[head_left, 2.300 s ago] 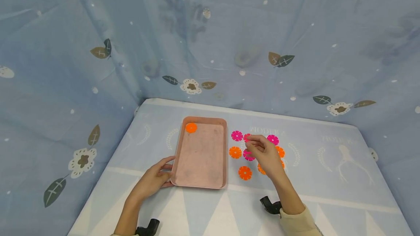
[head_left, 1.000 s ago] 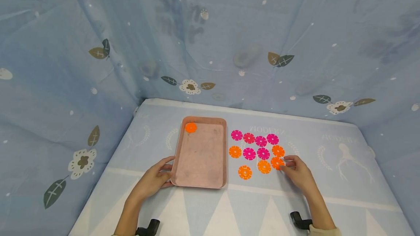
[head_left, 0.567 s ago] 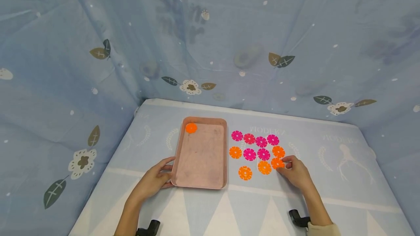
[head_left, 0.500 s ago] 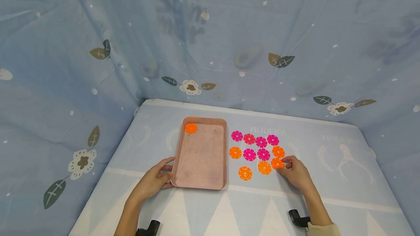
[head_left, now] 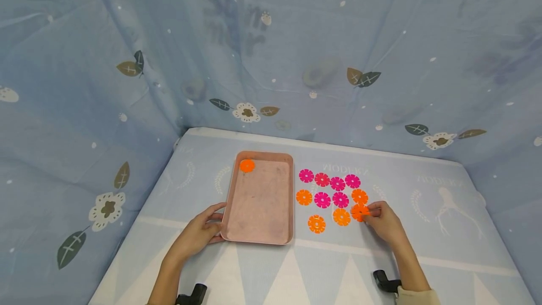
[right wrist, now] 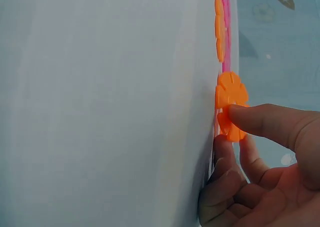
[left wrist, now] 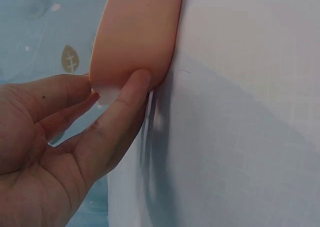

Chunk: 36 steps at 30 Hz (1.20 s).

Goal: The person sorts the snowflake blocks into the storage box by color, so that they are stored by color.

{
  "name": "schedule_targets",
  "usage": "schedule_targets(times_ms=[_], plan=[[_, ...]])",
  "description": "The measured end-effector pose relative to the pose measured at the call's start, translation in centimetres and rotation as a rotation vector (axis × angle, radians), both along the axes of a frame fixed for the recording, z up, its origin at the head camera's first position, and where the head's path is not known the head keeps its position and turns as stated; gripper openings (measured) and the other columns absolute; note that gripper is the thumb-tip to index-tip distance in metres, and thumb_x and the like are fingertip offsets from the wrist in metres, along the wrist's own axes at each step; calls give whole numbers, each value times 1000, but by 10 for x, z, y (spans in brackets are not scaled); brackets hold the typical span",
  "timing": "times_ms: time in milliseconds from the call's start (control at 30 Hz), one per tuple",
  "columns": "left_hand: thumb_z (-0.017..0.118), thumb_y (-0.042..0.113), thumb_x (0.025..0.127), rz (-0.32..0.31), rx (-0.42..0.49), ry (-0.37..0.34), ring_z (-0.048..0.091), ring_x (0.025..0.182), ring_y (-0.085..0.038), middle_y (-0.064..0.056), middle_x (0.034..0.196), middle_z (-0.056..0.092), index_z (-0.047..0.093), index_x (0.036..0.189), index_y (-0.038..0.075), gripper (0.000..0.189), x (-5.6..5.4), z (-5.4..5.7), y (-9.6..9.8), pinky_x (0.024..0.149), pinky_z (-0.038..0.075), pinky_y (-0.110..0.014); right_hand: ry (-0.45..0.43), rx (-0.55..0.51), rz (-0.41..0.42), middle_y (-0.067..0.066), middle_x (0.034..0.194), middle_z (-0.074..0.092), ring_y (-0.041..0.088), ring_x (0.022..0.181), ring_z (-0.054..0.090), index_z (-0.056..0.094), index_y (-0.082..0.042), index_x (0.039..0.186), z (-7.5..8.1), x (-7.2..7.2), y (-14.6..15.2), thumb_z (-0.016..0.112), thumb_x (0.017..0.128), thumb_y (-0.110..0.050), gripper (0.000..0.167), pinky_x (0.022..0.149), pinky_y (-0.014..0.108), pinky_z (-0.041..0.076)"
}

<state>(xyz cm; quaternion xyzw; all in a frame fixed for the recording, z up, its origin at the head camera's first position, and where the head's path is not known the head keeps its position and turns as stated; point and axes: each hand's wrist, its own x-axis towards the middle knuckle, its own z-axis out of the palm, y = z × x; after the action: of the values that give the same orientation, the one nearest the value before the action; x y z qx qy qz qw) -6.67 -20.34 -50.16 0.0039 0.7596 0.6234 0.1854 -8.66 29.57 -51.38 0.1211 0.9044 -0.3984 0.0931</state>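
My left hand [head_left: 192, 234] holds the near left corner of a pink rectangular tray [head_left: 258, 208]; in the left wrist view the thumb presses its outer wall [left wrist: 135, 42]. One orange snowflake disc [head_left: 247, 165] lies inside, at the far left corner. To the right of the tray, my right hand [head_left: 384, 224] pinches another orange snowflake disc [head_left: 358, 212] between thumb and fingers. This disc [right wrist: 233, 89] stands tilted in the right wrist view, the thumb covering part of it.
Several magenta snowflake discs [head_left: 322, 200] and other orange discs [head_left: 316, 224] lie in loose rows on the patterned tablecloth [head_left: 423, 229], right of the tray. A blue printed curtain [head_left: 271, 51] rises behind and beside the table.
My right hand has moved right and nearer from above the magenta discs to the rightmost orange disc, and now tilts it up slightly. The left hand and tray have stayed put.
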Motion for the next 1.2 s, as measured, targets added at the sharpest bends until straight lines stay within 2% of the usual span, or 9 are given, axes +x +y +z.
schedule_targets(times_ms=[267,500,667,800,967,1200], plan=[[49,-7,98,2,-12,4,63,109,-38,-29,133,50,41,151,4,55,1,0,0,79,60,-38,14,-77,-15,17,99,62,27,85,58,52,9,116,-1,1,3,58,96,-6,26,66,27,50],[50,-6,98,7,-23,-3,63,109,-37,-28,133,50,41,151,6,55,2,1,0,79,60,-37,-8,-136,-30,15,100,62,24,83,57,51,8,118,1,1,4,59,99,-11,28,67,25,51],[50,-5,98,7,-19,-1,63,108,-37,-28,133,50,41,151,5,55,2,3,-1,79,60,-38,-11,-238,-43,13,97,63,21,78,59,49,9,121,3,0,2,59,101,-10,30,65,24,54],[50,-5,99,5,-11,-1,63,109,-38,-29,134,50,40,151,5,55,3,3,-1,80,60,-38,6,-354,-57,14,92,65,23,74,63,46,9,123,8,-5,-6,57,101,-7,30,64,28,58],[50,-5,98,6,-29,3,64,108,-37,-28,132,51,41,151,5,54,3,5,0,79,60,-37,37,-457,-46,16,92,65,25,79,69,45,11,123,14,-13,-18,57,101,-6,29,75,30,60],[50,-5,98,2,-39,6,64,107,-37,-27,133,51,41,151,4,54,3,6,2,79,60,-37,61,-533,-27,16,91,64,26,81,70,45,10,121,17,-27,-35,57,101,-6,28,76,31,60]])
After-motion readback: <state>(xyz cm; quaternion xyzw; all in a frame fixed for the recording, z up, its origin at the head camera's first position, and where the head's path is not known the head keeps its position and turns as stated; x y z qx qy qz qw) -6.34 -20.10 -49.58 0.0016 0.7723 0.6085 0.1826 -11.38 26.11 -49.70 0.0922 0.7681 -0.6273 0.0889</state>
